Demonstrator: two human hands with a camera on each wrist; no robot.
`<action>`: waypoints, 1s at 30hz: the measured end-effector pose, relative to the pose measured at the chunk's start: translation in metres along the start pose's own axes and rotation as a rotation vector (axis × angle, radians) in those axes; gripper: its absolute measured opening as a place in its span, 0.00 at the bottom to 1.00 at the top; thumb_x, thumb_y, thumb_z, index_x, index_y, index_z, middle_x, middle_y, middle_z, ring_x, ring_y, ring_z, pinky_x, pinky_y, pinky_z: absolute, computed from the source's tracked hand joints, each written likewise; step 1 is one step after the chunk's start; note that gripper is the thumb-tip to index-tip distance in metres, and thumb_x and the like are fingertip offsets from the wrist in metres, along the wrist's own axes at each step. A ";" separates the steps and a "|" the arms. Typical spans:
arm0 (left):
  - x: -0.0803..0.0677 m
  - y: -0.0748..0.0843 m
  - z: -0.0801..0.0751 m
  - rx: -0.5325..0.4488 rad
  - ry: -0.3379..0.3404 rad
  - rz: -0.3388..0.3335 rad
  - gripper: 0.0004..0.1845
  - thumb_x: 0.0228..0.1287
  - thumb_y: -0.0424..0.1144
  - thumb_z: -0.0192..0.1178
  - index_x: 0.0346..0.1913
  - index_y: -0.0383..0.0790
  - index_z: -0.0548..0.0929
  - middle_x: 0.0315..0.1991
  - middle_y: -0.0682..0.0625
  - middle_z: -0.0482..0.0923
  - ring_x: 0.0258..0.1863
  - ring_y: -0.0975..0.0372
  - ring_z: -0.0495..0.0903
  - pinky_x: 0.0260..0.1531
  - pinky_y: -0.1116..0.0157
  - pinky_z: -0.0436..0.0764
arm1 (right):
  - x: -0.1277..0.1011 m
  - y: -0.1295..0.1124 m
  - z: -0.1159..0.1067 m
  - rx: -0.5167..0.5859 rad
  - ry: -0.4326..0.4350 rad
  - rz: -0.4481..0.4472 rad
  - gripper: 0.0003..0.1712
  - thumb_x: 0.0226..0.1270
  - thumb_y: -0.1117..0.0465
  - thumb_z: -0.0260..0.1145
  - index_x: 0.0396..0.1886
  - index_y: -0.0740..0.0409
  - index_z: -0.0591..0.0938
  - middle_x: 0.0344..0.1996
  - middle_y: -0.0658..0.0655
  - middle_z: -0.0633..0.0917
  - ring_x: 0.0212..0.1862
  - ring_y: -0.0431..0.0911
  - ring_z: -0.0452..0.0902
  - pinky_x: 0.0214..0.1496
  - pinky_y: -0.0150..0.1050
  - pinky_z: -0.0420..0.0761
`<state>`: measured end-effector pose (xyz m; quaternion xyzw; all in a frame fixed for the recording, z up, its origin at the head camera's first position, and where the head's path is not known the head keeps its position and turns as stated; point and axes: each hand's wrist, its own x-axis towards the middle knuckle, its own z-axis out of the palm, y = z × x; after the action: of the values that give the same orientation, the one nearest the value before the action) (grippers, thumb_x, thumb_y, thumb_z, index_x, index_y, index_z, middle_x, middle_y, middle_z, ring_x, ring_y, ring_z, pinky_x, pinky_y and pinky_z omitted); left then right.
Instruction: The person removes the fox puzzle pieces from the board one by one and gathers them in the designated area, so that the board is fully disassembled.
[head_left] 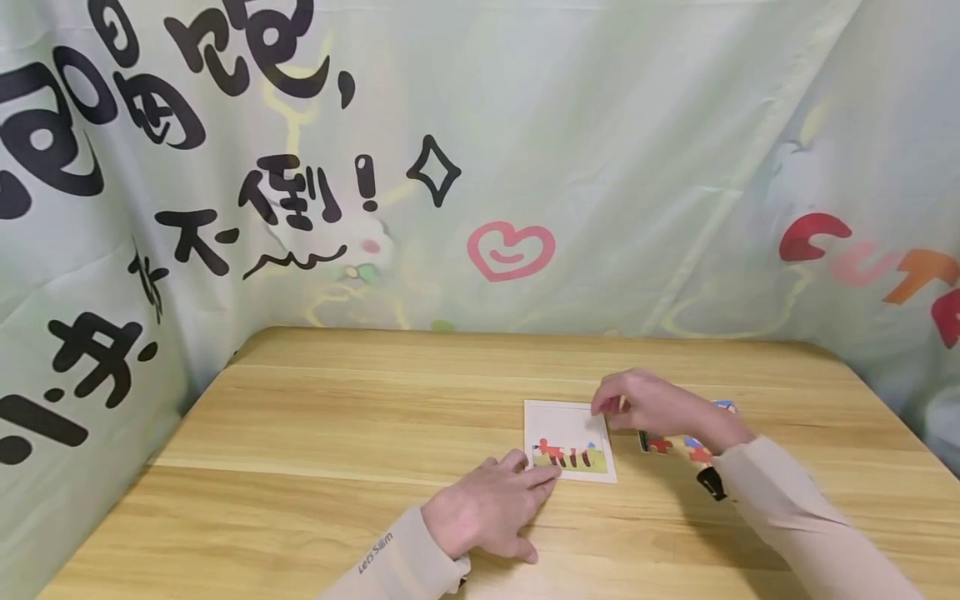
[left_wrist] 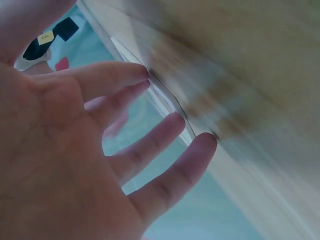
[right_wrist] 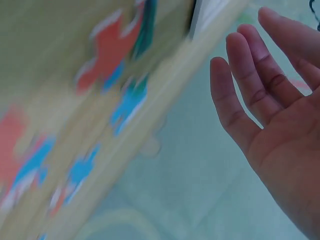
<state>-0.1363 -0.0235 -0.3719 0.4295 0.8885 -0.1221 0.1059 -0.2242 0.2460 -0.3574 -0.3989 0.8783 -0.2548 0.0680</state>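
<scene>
White, likely light and stiff, so take puzzle board [head_left: 566, 423] by its rims, short of table's [head_left: 337, 400] far edge, with left hand [head_left: 491, 504] fairly straight-fingered, gripping nothing, at lower-left and right hand [head_left: 648, 404] loosely bent, seemingly empty, at upper-right corner.

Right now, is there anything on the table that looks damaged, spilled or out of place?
Nothing stands out: the puzzle board shows no visible damage, and the loose pieces lie scattered to its right, which seems ordinary for an unfinished puzzle.

Both hands [head_left: 491, 504] [head_left: 648, 404] are at a puzzle board [head_left: 562, 422] — loose pieces [head_left: 660, 446] lie to its right.
</scene>
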 end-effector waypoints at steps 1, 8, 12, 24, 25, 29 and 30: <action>0.000 0.000 0.000 -0.004 0.000 0.002 0.48 0.57 0.67 0.66 0.77 0.51 0.66 0.79 0.64 0.52 0.68 0.63 0.61 0.60 0.66 0.72 | 0.004 -0.002 0.003 0.007 -0.010 -0.012 0.12 0.58 0.78 0.68 0.39 0.62 0.88 0.35 0.51 0.86 0.36 0.43 0.81 0.38 0.37 0.84; -0.001 -0.002 -0.001 -0.006 -0.002 0.018 0.48 0.58 0.65 0.67 0.78 0.51 0.65 0.79 0.66 0.52 0.66 0.65 0.62 0.60 0.67 0.73 | 0.026 -0.015 0.022 0.046 -0.091 -0.024 0.13 0.57 0.75 0.72 0.43 0.65 0.87 0.36 0.49 0.84 0.35 0.38 0.77 0.38 0.34 0.82; -0.001 -0.002 -0.001 -0.005 0.002 0.029 0.39 0.58 0.64 0.69 0.68 0.49 0.78 0.78 0.67 0.53 0.64 0.64 0.64 0.56 0.68 0.75 | 0.034 -0.019 0.030 0.057 -0.135 -0.032 0.16 0.55 0.76 0.72 0.46 0.66 0.87 0.35 0.48 0.82 0.34 0.36 0.75 0.37 0.33 0.80; 0.000 -0.003 0.000 -0.011 0.018 0.052 0.18 0.58 0.63 0.69 0.24 0.55 0.85 0.76 0.70 0.57 0.58 0.64 0.66 0.45 0.70 0.76 | 0.038 -0.023 0.040 0.072 -0.179 -0.040 0.26 0.48 0.82 0.63 0.48 0.63 0.87 0.30 0.46 0.78 0.29 0.33 0.68 0.33 0.31 0.77; 0.000 -0.003 0.000 -0.006 0.020 0.051 0.18 0.58 0.63 0.69 0.25 0.55 0.85 0.76 0.70 0.58 0.58 0.65 0.66 0.44 0.70 0.76 | 0.038 -0.024 0.040 0.078 -0.184 -0.039 0.27 0.48 0.83 0.63 0.49 0.62 0.87 0.30 0.46 0.78 0.28 0.33 0.68 0.32 0.31 0.77; 0.000 -0.003 0.000 -0.004 0.020 0.040 0.17 0.57 0.63 0.70 0.27 0.54 0.87 0.76 0.71 0.57 0.58 0.65 0.66 0.44 0.70 0.77 | 0.038 -0.026 0.040 0.097 -0.202 -0.036 0.28 0.49 0.83 0.64 0.51 0.63 0.86 0.27 0.45 0.78 0.27 0.32 0.69 0.31 0.31 0.78; 0.000 -0.003 0.001 -0.004 0.020 0.038 0.17 0.57 0.63 0.70 0.27 0.54 0.87 0.76 0.71 0.57 0.59 0.65 0.66 0.45 0.70 0.77 | 0.038 -0.027 0.040 0.098 -0.205 -0.033 0.27 0.50 0.83 0.65 0.51 0.63 0.86 0.27 0.44 0.78 0.27 0.32 0.69 0.30 0.31 0.78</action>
<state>-0.1385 -0.0251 -0.3721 0.4471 0.8815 -0.1141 0.1004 -0.2191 0.1874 -0.3749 -0.4334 0.8465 -0.2565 0.1728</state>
